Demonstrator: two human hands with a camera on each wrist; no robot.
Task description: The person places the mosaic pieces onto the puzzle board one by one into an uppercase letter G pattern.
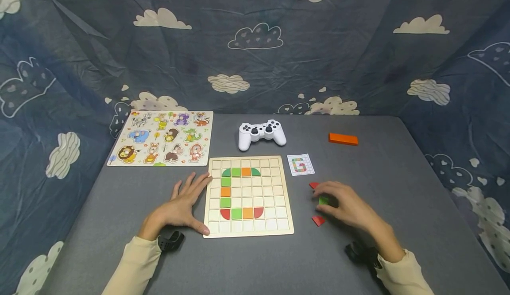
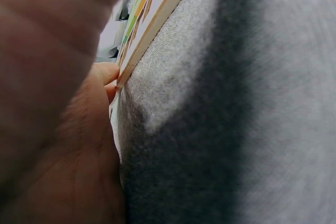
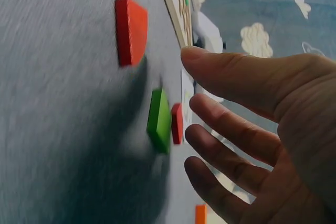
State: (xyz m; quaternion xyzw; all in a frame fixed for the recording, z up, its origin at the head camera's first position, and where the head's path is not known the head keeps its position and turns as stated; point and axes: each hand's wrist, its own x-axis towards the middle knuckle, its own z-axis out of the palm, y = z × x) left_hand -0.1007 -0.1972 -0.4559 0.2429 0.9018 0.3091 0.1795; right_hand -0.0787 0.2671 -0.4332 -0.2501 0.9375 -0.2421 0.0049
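A wooden grid board (image 1: 288, 226) lies in the middle of the table, with several green, orange and red tiles in its cells, laid out like a letter C. My left hand (image 1: 180, 208) is spread along the board's left side, thumb and fingertips touching its edge. Over a green tile (image 1: 323, 201) hovers my right hand (image 1: 350, 206), its fingers bent a little. The right wrist view shows a gap between those fingers and the green tile (image 3: 159, 121). Two red rounded-corner tiles lie beside it, a nearer one (image 1: 318, 220) and a farther one (image 1: 313, 185), which the fingers partly cover.
A small pattern card (image 1: 300, 164) showing a letter-like G lies right of the board. Behind are a white game controller (image 1: 262, 133) and an orange block (image 1: 343, 139). An animal puzzle board (image 1: 161, 139) sits at the back left. Cloud-printed cloth (image 1: 255, 64) hangs behind the table.
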